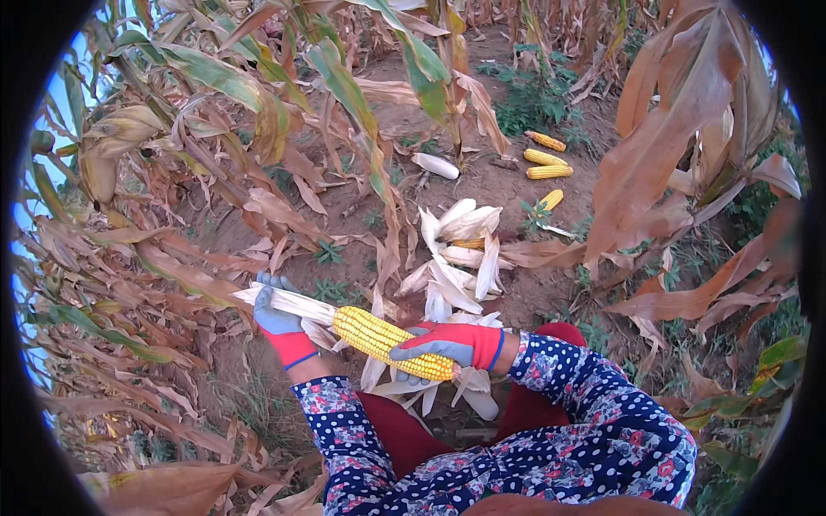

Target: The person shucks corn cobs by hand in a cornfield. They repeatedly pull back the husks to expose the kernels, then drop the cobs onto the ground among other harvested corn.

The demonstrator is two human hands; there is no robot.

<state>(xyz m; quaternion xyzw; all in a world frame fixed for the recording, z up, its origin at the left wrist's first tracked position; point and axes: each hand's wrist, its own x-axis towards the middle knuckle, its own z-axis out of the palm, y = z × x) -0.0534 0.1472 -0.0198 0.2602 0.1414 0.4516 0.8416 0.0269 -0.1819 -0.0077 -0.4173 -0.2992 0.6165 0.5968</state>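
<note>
A yellow corn ear [371, 329] with bared kernels lies slantwise between my hands, over my lap. My left hand [277, 313], in a red and grey glove, grips the pale husk [306, 303] pulled back at the ear's left end. Wrapped around the ear's lower right part is my gloved right hand [448, 345]; some of its fingers are hidden beneath the ear. Loose pale husks [455, 277] are heaped on the soil just ahead, with a strip of yellow corn [470, 244] showing among them.
Several bare corn ears [548, 171] lie on the soil ahead to the right. A pale husked ear [435, 166] rests near the base of a standing stalk [455, 122]. Dry corn leaves [664, 129] hang close on the right, and dense stalks [174, 122] rise on the left.
</note>
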